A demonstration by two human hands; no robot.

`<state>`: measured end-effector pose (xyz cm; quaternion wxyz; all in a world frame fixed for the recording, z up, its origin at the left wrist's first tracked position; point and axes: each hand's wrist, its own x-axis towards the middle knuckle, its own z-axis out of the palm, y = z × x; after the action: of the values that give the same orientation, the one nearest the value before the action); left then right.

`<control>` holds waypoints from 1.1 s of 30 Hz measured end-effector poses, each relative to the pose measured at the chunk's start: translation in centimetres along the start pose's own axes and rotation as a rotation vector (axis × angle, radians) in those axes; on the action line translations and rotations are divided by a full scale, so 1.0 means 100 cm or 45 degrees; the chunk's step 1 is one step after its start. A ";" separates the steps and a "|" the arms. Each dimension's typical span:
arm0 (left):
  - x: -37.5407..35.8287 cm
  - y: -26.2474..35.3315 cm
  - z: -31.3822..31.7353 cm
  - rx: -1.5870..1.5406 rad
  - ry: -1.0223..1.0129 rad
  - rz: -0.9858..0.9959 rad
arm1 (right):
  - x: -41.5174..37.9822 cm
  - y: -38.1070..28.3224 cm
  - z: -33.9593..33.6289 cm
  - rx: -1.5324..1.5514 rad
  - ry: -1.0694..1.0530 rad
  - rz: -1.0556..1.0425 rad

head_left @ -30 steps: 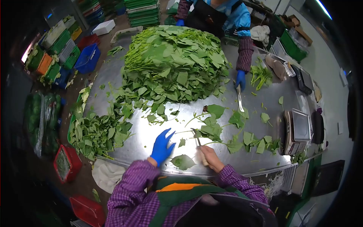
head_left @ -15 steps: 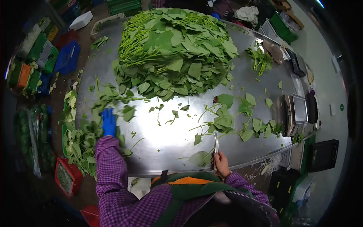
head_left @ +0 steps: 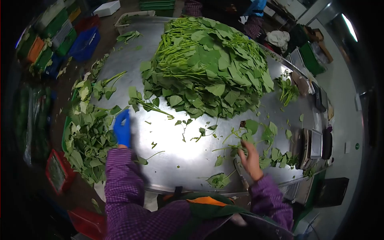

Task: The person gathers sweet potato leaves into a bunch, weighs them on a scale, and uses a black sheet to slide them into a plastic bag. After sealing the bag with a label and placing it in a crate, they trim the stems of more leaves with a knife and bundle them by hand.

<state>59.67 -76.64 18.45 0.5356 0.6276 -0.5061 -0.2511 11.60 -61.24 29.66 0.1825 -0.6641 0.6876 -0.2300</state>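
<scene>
My left hand (head_left: pixel 122 129), in a blue glove, lies flat on the steel table (head_left: pixel 172 160), at the edge of a pile of loose green leaves (head_left: pixel 86 136) along the table's left side. It holds nothing. My bare right hand (head_left: pixel 250 157) hovers with fingers spread over scattered leaves and stems (head_left: pixel 256 136) near the table's right front. A slim knife (head_left: pixel 241 178) lies on the table just below that hand. A single torn leaf (head_left: pixel 219 181) sits by the front edge.
A big heap of stacked leaves and stems (head_left: pixel 208 64) fills the table's far half. A weighing scale (head_left: pixel 316 143) stands at the right end. Coloured crates (head_left: pixel 86 42) and a red bin (head_left: pixel 58 172) sit on the floor to the left. A co-worker's sleeve (head_left: pixel 253 25) shows beyond the heap.
My right hand has let go of the knife and moved up-right to the scattered leaves. My left hand has stayed by the left pile. The view has swung slightly.
</scene>
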 end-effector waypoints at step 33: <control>-0.041 0.146 0.169 -2.296 -0.061 -1.059 | 0.229 -0.246 0.024 -0.182 0.098 -1.163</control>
<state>38.32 -78.74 25.94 0.6715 0.1077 0.1240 -0.7226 32.18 -84.54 42.71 -0.0096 -0.9008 0.3451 -0.2634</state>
